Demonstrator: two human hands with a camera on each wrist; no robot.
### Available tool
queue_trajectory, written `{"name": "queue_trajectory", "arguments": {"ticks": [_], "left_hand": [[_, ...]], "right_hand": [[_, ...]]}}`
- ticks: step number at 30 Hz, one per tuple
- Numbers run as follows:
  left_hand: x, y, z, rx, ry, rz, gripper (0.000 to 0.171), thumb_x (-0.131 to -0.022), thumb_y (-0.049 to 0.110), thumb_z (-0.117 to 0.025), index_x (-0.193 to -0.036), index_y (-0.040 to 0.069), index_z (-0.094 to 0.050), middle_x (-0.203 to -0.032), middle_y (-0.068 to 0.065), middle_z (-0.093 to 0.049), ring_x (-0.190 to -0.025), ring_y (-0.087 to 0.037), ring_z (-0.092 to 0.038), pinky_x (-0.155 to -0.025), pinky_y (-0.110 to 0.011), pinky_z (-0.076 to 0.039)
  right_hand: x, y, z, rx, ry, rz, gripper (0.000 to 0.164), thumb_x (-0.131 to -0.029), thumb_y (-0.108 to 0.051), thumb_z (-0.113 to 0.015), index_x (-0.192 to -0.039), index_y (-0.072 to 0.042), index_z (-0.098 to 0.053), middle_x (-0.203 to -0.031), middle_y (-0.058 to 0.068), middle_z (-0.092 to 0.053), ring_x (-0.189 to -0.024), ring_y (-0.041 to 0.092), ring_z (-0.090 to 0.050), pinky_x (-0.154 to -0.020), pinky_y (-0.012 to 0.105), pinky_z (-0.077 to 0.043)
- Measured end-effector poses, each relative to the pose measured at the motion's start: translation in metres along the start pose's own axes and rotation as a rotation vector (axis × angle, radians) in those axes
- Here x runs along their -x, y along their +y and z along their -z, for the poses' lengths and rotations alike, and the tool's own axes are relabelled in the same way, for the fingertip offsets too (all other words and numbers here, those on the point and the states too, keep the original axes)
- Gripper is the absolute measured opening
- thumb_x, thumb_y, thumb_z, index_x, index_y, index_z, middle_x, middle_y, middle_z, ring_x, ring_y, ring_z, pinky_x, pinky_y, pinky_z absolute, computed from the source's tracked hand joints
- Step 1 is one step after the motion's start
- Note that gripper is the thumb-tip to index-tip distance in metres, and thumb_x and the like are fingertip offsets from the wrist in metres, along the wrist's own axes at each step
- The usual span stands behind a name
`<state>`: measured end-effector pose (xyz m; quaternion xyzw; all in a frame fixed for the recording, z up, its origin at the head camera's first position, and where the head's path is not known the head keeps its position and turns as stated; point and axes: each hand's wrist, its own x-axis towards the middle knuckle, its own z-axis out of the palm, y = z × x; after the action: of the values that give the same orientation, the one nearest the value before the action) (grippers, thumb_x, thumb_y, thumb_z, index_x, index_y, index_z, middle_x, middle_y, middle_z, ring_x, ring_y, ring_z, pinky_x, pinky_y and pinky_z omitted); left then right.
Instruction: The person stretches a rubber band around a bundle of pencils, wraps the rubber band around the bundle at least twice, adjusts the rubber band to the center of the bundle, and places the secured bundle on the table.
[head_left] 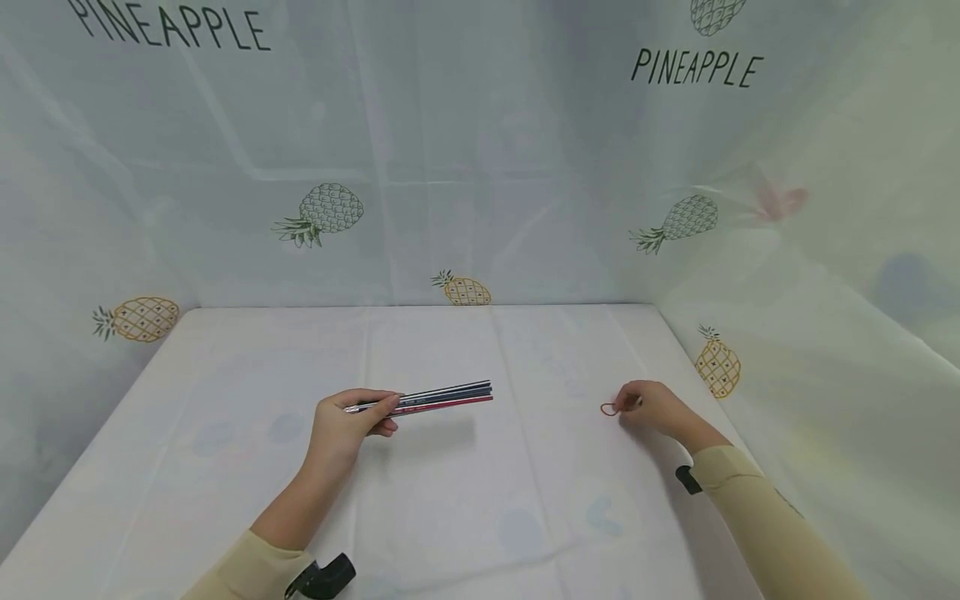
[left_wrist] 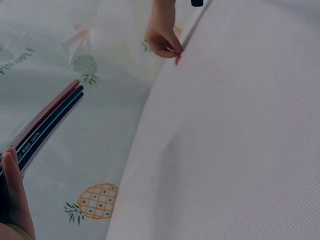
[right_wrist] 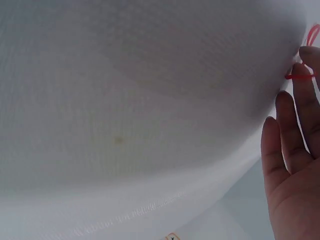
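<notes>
In the head view, my left hand grips a bundle of pencils between thumb and fingers, above the middle of the table. Dark blue barrels and a red one show, lying side by side and pointing right. Printed lettering is visible on a dark pencil in the left wrist view. Off to the right, my right hand pinches a thin red rubber band by its fingertips, close to the tabletop. The right wrist view shows the red band looped about the fingertips, partly cut off by the frame edge.
A white cloth covers the table, with its far edge along the back. Pineapple-print curtain hangs behind and down both sides. The right-hand curtain stands near my right forearm.
</notes>
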<state>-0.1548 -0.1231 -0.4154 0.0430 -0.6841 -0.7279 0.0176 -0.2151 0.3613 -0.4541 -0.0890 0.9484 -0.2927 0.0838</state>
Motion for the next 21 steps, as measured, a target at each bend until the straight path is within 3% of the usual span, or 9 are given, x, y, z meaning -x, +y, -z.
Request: {"name": "queue_trajectory", "arguments": {"ticks": [4, 9, 15, 21], "left_hand": [[0.001, 0.0, -0.001, 0.031, 0.01, 0.013, 0.028, -0.081, 0.006, -0.08, -0.099, -0.012, -0.07, -0.077, -0.014, -0.069, -0.052, -0.018, -0.066, -0.062, -0.035, -0.06], [0.001, 0.001, -0.001, 0.041, 0.014, 0.014, 0.027, -0.081, 0.006, -0.08, -0.099, -0.012, -0.07, -0.077, -0.014, -0.069, -0.051, -0.018, -0.066, -0.061, -0.035, -0.059], [0.003, 0.004, -0.001, 0.031, 0.015, 0.011, 0.027, -0.082, 0.005, -0.079, -0.1, -0.013, -0.069, -0.077, -0.014, -0.069, -0.052, -0.018, -0.066, -0.06, -0.034, -0.059], [0.004, 0.004, 0.0, 0.036, 0.018, 0.017, 0.026, -0.082, 0.004, -0.079, -0.1, -0.013, -0.069, -0.081, -0.015, -0.069, -0.053, -0.018, -0.066, -0.061, -0.035, -0.059]], "right_hand": [[0.001, 0.001, -0.001, -0.026, 0.017, 0.007, 0.013, -0.078, 0.002, -0.071, -0.084, -0.008, -0.067, -0.083, 0.001, -0.063, -0.077, 0.018, -0.055, -0.067, 0.032, -0.048], [0.005, -0.004, -0.003, -0.17, 0.052, -0.007, 0.007, -0.083, -0.003, -0.071, -0.089, -0.004, -0.068, -0.084, 0.004, -0.063, -0.08, 0.019, -0.056, -0.066, 0.028, -0.05], [0.014, -0.026, -0.007, -0.407, 0.098, -0.01, 0.013, -0.086, -0.005, -0.072, -0.095, 0.003, -0.067, -0.084, 0.009, -0.062, -0.078, 0.016, -0.058, -0.069, 0.026, -0.052], [0.015, -0.045, -0.017, -0.5, 0.087, 0.008, 0.015, -0.088, -0.008, -0.072, -0.095, 0.004, -0.066, -0.081, 0.012, -0.065, -0.071, 0.022, -0.066, -0.072, 0.032, -0.055]]}}
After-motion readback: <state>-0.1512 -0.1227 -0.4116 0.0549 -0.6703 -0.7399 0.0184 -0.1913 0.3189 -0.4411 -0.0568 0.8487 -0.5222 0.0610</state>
